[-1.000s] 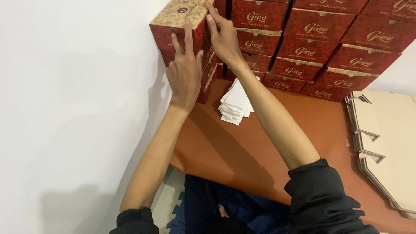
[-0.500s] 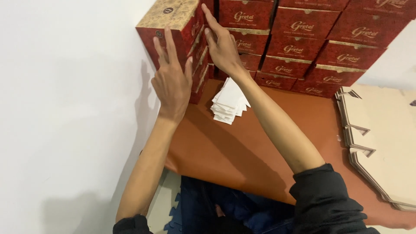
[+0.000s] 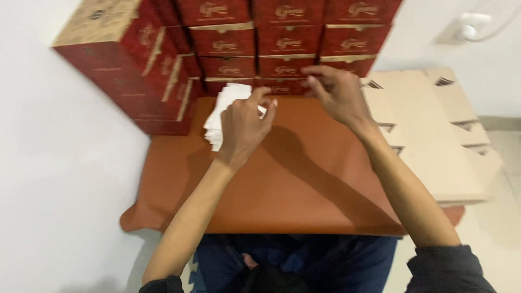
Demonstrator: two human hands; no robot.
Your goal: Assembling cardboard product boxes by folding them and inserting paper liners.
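My left hand [image 3: 245,123] hovers over the brown table cover [image 3: 282,190], fingers loosely curled, right beside a small stack of white paper sheets [image 3: 217,116]; it holds nothing that I can see. My right hand [image 3: 335,93] floats further right, in front of the lowest row of stacked red boxes [image 3: 282,54], fingers bent and apart, empty. A side stack of red boxes with a tan-topped one [image 3: 103,32] stands at the far left against the wall.
A pile of flat, unfolded tan cardboard boxes [image 3: 434,141] lies on the right of the table. White wall on the left. A wall socket with a plug [image 3: 469,27] sits at the upper right. My dark trousers show below the table edge.
Both hands have left the top box of the left stack and dropped down towards the middle of the table. The view has shifted right and down.
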